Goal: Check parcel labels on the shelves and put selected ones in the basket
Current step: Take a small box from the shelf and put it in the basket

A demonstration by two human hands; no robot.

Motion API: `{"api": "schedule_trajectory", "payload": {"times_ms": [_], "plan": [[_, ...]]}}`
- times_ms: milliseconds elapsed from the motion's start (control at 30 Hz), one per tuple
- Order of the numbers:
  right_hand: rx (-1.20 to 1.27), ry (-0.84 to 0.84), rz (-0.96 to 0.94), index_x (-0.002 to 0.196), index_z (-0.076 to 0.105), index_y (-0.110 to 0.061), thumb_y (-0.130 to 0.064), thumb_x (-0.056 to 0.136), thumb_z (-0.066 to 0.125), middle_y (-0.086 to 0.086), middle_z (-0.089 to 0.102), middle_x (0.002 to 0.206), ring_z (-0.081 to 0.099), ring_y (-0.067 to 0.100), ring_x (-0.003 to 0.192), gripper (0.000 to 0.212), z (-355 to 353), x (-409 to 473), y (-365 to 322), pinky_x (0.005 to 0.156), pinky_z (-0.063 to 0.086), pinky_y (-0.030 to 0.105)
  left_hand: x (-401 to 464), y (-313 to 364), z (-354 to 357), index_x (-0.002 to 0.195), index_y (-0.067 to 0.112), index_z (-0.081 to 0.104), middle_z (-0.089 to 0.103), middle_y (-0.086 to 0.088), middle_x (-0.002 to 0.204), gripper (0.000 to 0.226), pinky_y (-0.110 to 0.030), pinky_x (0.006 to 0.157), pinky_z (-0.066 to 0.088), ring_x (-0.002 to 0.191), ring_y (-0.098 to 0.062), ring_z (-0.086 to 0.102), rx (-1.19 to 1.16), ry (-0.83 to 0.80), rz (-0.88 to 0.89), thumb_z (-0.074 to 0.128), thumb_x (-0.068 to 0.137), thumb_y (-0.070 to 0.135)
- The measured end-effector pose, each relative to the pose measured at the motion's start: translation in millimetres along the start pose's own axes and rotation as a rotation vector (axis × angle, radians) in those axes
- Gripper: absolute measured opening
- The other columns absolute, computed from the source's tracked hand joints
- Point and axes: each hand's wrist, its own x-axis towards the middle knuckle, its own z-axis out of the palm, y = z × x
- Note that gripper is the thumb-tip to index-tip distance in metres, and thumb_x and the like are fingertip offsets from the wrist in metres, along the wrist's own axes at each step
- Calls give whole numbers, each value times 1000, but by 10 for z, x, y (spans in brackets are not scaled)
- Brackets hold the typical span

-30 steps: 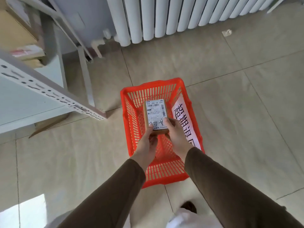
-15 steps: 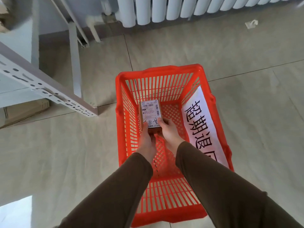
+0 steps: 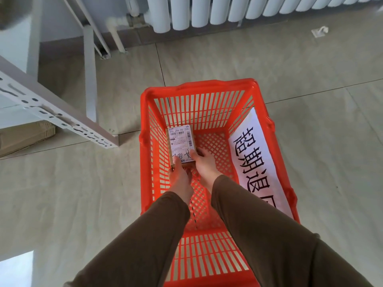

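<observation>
Low inside the red basket [image 3: 145,96], near its left wall, both the left hand [image 3: 179,176] and right hand [image 3: 204,162] pinch the small parcel's [image 3: 181,142] near end, so letting go early could tip it label-down.

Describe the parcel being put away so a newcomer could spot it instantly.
Find the red plastic basket on the tiled floor below the white radiator. Inside, near its left wall, both hands, the left hand and the right hand, hold a small brown parcel. It is the only box in the basket, topped by a white barcode label, unlike the large paper sign on the right wall.
</observation>
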Motion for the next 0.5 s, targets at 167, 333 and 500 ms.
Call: {"api": "schedule_trajectory", "payload": {"times_ms": [167, 333, 500], "plan": [[-64, -75, 28, 135, 63, -13, -15, 104, 57, 7, 74, 125, 72, 22, 114, 32, -70, -92, -42, 107, 54, 43, -42, 23, -25, 145, 17, 55, 71, -10, 127, 50, -36, 91, 63, 106, -24, 73, 62, -27, 8, 54, 105, 47], [-123, 3, 34, 157, 39, -10, -19, 106, 55, 8, 53, 153, 52, 24, 140, 54, -191, -625, -396, 112, 39, 30, -473, 121, -84, 147, 15, 50, 67, -6, 123, 53, -28, 83, 59, 99, -15, 68, 190, -54, -15, 53, 106, 47], [-177, 20, -12, 160, 34, -10, -23, 105, 57, 6, 41, 163, 41, 22, 149, 61, -199, -1487, -1028, 106, 32, 26, -1331, 482, -142, 156, 11, 38, 52, -15, 149, 56, -43, 114, 47, 139, -32, 54, 293, -146, 31, 49, 109, 39]]}}
